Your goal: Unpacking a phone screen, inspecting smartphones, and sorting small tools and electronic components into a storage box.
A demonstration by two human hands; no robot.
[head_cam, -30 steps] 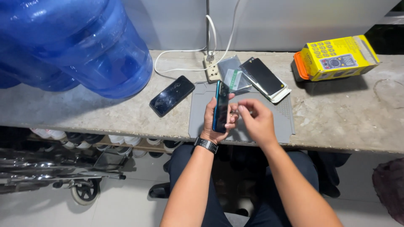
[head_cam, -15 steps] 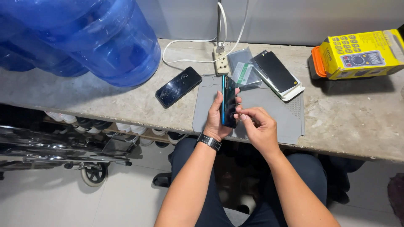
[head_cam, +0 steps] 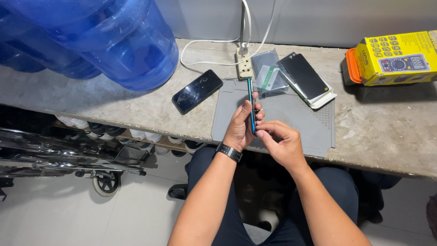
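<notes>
Phone (head_cam: 250,102) now turned fully edge-on above the grey mat (head_cam: 314,132), left hand (head_cam: 240,127) clamping it upright so right hand (head_cam: 280,141) fingers, pinched, reach its side edge.

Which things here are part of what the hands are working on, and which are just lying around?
In use:
- teal phone, held on edge by the left hand
- right hand, fingertips at its lower edge
- grey mat

Lying about:
- cracked black phone
- second phone
- power strip
- yellow box
- blue water jugs
</notes>
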